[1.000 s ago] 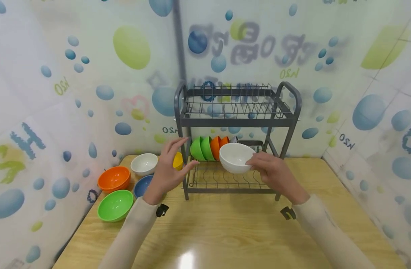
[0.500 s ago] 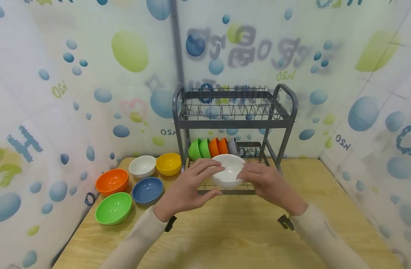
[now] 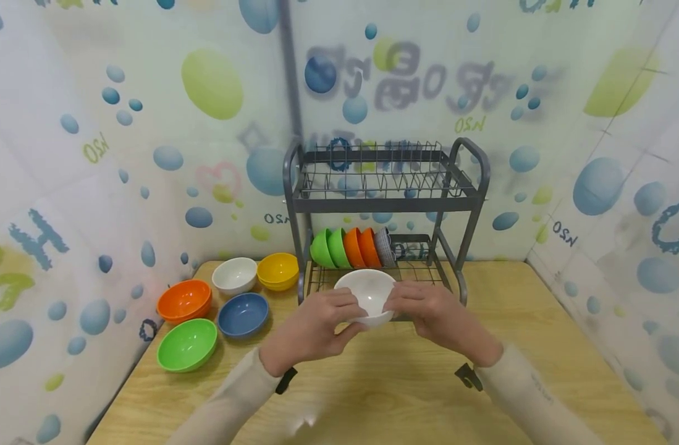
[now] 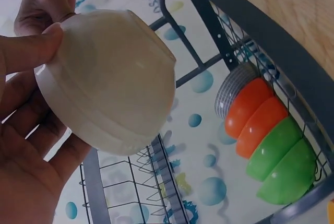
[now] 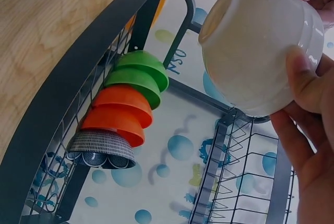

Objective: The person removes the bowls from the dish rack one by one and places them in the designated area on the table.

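A white bowl [image 3: 367,289] is held up in front of the rack's lower tier, its inside facing the head camera. My left hand [image 3: 312,326] pinches its left side, thumb on the outside and fingers over the rim. On the opposite side, my right hand [image 3: 440,316] grips the rim the same way. Both wrist views show the outer wall of the white bowl [image 4: 112,83] and its foot ring. Behind it, two green bowls [image 3: 322,248], two orange bowls [image 3: 353,247] and a grey patterned bowl [image 3: 385,247] stand on edge in a row on the lower tier.
A dark two-tier dish rack [image 3: 389,204] stands against the patterned wall covering. Left of it on the wooden table [image 3: 406,395] sit a white bowl [image 3: 235,275], stacked yellow bowls [image 3: 278,271], an orange bowl [image 3: 185,301], a blue bowl [image 3: 243,315] and a green bowl [image 3: 187,345].
My right hand has brought the white bowl down and left, away from the row of bowls. My left hand has moved right and taken hold of its left side.
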### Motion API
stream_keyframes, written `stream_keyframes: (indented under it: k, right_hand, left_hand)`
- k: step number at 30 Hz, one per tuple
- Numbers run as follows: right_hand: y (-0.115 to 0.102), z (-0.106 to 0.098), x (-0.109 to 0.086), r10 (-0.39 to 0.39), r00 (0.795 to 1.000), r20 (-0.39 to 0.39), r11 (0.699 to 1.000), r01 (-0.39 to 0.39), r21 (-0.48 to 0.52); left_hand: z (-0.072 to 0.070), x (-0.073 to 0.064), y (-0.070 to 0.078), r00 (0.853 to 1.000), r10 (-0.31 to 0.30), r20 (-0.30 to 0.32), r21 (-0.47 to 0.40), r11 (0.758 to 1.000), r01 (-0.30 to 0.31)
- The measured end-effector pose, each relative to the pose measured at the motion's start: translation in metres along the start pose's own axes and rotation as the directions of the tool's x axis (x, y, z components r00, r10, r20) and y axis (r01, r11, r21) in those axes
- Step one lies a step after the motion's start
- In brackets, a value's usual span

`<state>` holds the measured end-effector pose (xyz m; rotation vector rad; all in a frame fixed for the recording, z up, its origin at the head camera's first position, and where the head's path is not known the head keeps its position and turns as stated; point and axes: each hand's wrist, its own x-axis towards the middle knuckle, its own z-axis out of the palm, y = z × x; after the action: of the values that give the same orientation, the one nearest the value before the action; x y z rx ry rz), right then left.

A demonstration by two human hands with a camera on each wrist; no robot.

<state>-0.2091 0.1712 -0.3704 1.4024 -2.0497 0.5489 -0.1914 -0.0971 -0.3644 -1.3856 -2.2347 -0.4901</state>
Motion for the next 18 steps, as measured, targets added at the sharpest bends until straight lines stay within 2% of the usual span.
stream_keyframes:
  k: [3,8,14,18]
  right_hand:
    - [-0.0005,0.0009,-0.0017,0.021,1.000,0.018,1.000,-0.022,0.016]
    - [-0.0015,0.0022,-0.0042,0.061,0.998,0.031,0.996,-0.063,0.061]
    - [0.0012,0.0024,-0.0054,0.117,0.992,-0.038,0.976,-0.107,0.189]
    - [0.0060,-0.0005,-0.0055,0.170,0.980,-0.101,0.972,-0.150,0.179]
  left_hand:
    - [0.0012,-0.0005,0.0001,1.000,-0.003,-0.012,0.000,1.000,0.003]
    - [0.0017,-0.0013,-0.0011,0.998,0.012,-0.068,0.008,1.000,-0.011]
    - [-0.0016,-0.0029,-0.0010,0.994,0.011,-0.107,0.002,1.000,-0.011]
    - [-0.0066,-0.0040,-0.0004,0.991,-0.002,-0.132,0.015,1.000,0.004]
